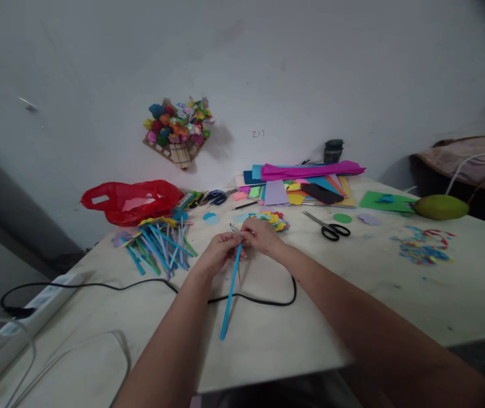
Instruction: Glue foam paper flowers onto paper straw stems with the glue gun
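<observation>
A long blue paper strip (231,294) slants down toward the table's front edge, its upper end pinched between both hands. My left hand (221,249) is closed around that end from the left. From the right, my right hand (259,233) pinches the same end, fingertips touching or nearly touching my left fingers. Something small and whitish shows just above the fingers, too small to name. Behind my right hand lies a pile of colourful paper flower shapes (280,221). A bunch of blue, purple and green paper stems (161,249) lies left of my hands.
Black-handled scissors (330,230), coloured sheets (276,193), a green-yellow fruit-like object (442,207) and paper scraps (425,246) lie right. A red plastic bag (134,201) sits back left. A black cable (263,301) crosses under the strip toward a power strip (42,300).
</observation>
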`<state>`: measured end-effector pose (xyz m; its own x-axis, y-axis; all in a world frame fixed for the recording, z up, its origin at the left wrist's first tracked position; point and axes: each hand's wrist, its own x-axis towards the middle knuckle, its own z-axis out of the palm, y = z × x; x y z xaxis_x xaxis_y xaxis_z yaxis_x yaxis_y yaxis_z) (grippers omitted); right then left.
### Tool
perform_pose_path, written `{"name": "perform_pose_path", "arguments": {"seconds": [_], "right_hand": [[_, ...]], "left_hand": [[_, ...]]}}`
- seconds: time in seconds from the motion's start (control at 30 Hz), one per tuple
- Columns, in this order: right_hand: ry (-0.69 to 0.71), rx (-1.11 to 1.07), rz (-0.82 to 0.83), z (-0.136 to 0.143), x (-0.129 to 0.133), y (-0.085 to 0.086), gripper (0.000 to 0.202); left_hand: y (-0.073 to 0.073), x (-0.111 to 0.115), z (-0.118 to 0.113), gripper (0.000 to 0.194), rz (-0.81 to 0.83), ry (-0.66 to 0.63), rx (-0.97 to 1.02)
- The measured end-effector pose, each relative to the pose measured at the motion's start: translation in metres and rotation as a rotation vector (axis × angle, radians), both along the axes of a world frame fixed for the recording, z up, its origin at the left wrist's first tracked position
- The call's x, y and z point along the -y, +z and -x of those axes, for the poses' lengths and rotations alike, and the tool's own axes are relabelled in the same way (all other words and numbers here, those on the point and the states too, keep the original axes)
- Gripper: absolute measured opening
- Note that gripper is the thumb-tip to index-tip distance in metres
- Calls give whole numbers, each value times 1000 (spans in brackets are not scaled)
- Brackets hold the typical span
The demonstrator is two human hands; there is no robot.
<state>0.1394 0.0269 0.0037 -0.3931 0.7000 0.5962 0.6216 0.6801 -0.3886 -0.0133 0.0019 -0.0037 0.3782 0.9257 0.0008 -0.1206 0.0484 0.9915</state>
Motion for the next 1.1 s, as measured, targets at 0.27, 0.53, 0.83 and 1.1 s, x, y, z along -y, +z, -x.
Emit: {"name": "perform_pose_path", "arguments": {"seconds": [0.27, 0.53, 0.83, 1.1], "right_hand": [[38, -67, -17, 1, 1, -1, 13], [167, -539, 322, 4, -5, -3, 13], [260, -639, 472, 3, -1, 3, 12], [289, -616, 520, -1, -3, 4, 15]], "left_hand": [[1, 1, 0, 20, 14, 13, 62], [9, 4, -2, 25, 118, 28, 153], [5, 3, 2, 22, 163, -10, 141], [3, 1, 0, 17, 138, -10, 213]]}}
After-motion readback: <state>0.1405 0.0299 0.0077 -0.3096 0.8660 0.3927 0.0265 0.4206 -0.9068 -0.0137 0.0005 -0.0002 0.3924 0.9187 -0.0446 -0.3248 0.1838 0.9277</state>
